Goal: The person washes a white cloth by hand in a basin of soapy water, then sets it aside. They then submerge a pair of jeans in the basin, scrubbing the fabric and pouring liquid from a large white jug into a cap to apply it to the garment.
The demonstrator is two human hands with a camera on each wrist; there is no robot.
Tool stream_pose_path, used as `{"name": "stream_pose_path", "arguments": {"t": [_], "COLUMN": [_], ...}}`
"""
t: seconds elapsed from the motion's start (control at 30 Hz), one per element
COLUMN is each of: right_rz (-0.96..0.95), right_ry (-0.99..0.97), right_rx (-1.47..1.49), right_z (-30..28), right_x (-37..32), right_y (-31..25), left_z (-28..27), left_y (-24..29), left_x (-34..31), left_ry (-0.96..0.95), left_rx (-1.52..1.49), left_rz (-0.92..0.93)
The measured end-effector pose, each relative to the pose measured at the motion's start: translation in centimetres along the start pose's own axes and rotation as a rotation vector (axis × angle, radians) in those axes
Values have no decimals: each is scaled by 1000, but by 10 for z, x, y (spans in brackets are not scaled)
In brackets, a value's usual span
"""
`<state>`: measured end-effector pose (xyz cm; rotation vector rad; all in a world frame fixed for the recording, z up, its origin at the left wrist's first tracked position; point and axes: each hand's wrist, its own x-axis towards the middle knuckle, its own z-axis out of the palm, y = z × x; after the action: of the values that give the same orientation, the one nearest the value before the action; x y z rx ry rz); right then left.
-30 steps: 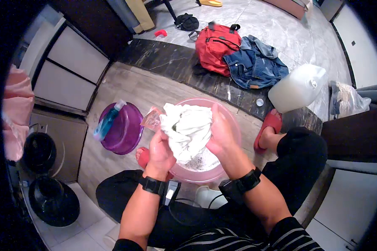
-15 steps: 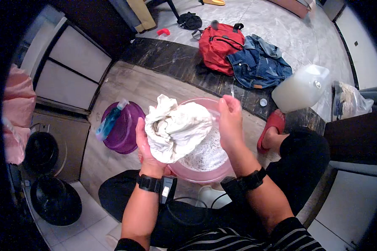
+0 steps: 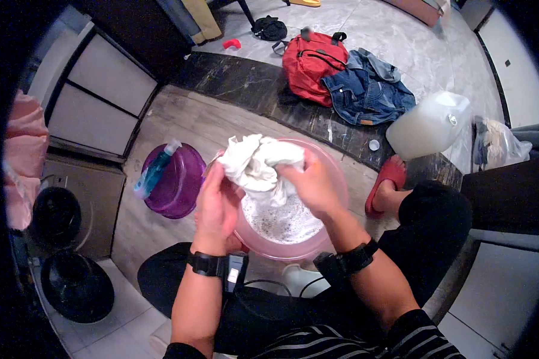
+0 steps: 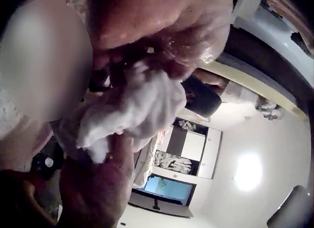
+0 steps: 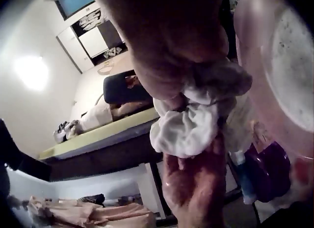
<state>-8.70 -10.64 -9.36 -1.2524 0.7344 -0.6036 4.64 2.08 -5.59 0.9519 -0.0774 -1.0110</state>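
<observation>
A bunched white cloth (image 3: 259, 164) is held above a pink basin (image 3: 335, 173) containing foamy water with dark specks (image 3: 278, 218). My left hand (image 3: 217, 206) grips the cloth's left side, fingers curled at its edge. The right hand (image 3: 314, 185) pinches the cloth's right end between thumb and fingers. In the left wrist view the cloth (image 4: 142, 103) lies folded between both hands. The right wrist view shows the cloth (image 5: 184, 127) bunched between the right hand (image 5: 176, 46) and the wet left hand (image 5: 196, 184).
Left of the basin, a purple basin (image 3: 188, 179) holds a bottle of blue liquid (image 3: 156, 172). Beyond are a red bag (image 3: 311, 69), a denim garment (image 3: 371, 93) and a white jug (image 3: 428, 125). Black round objects (image 3: 78, 287) stand at the lower left. A red slipper (image 3: 386, 185) is at the right.
The right hand, apart from the cloth half a second ago, has come back left and taken hold of it. The cloth has moved up and right and is more tightly bunched.
</observation>
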Motion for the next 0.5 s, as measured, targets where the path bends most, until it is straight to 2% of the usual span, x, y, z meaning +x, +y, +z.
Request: {"name": "stream_pose_path", "arguments": {"t": [0.03, 0.13, 0.17, 0.27, 0.37, 0.47, 0.5], "right_rz": [82, 233, 305, 357, 339, 337, 331], "right_ry": [42, -107, -101, -189, -205, -169, -217], "right_rx": [-119, 402, 521, 809, 894, 998, 1006], "right_z": [-7, -25, -28, -30, -29, -29, -28], "right_x": [-3, 11, 11, 8, 7, 5, 4], "right_y": [-25, -20, -18, -26, -23, -25, -27], "left_z": [-3, -17, -19, -30, -31, -26, -26], "left_y": [3, 7, 8, 5, 2, -10, -15], "left_x": [1, 6, 7, 10, 11, 9, 11], "left_ry": [6, 152, 224, 222, 316, 433, 406], "left_rx": [-1, 0, 17, 49, 120, 458, 590], "left_rz": [21, 43, 41, 45, 0, -50, 36]}}
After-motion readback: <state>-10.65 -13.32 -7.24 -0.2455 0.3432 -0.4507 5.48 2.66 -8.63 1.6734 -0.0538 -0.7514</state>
